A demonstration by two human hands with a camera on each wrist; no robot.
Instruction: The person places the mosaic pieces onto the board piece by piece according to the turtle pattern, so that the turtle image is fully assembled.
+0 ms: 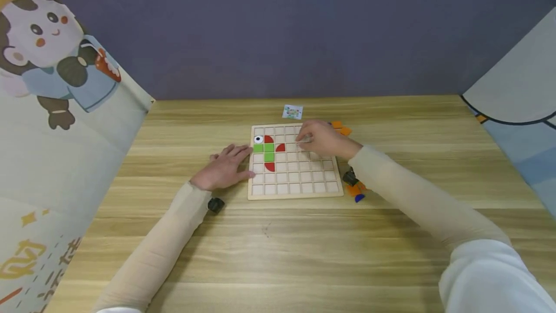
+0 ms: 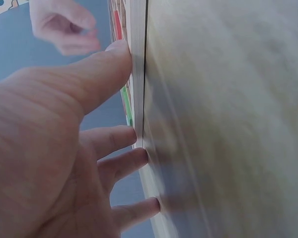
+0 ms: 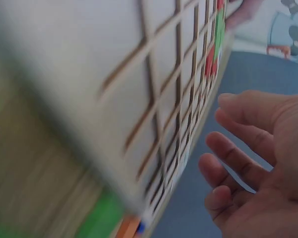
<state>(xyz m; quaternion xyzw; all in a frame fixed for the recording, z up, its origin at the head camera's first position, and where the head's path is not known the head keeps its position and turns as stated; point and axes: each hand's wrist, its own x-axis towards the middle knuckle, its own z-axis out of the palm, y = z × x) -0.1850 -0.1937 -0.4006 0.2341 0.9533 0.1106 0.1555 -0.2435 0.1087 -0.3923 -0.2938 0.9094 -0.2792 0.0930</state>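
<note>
In the head view, a wooden grid board [image 1: 282,189] is being supported on the table [image 1: 282,264] at the centre of the frame. Its left edge is being touched by the left hand [image 1: 223,165], whose fingers are being held spread apart. Over the upper right part of the board the right hand [image 1: 323,138] is being held, its fingers loosely bent and partly apart. Cells toward the board's upper left are being filled by an eye tile [image 1: 258,139], green squares [image 1: 269,157] and red quarter-rounds [image 1: 270,167]. Above the board a small card [image 1: 292,112] is being shown; at its right, orange pieces [image 1: 346,131] and a blue piece [image 1: 359,198] are being partly overlapped.
</note>
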